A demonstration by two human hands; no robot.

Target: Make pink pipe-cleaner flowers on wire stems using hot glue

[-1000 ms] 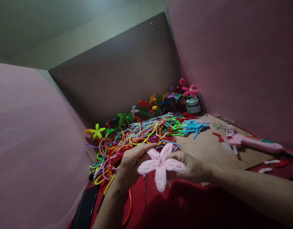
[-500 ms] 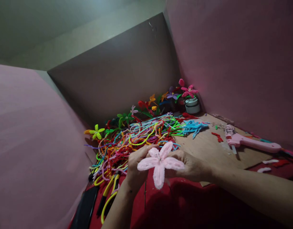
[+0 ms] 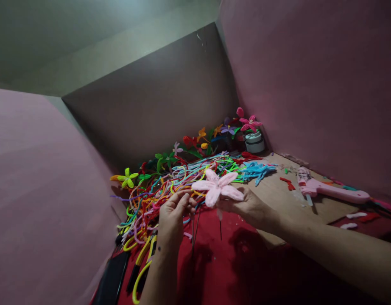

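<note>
A pale pink pipe-cleaner flower (image 3: 217, 186) with five fuzzy petals faces up in the middle of the view. My right hand (image 3: 251, 207) is closed beneath its petals, and a thin dark stem (image 3: 220, 231) pokes down below the flower. To the left, my left hand (image 3: 174, 214) is pinched closed, apart from the flower. Thin dark wires (image 3: 193, 237) hang down from its fingertips over the red cloth (image 3: 221, 267). The flower's petals hide part of the right hand's fingers.
A heap of colourful pipe cleaners (image 3: 163, 186) lies behind my hands, with finished flowers (image 3: 166, 159) along the back. A pink glue gun (image 3: 335, 189) rests on a brown board (image 3: 275, 199) at right. Yellow-handled pliers (image 3: 141, 258) and a black flat object (image 3: 111, 275) lie at left.
My hands have moved apart, the left one away from the flower. The flower has risen slightly and tilted, its stem now showing below. Wires under the left hand show more clearly.
</note>
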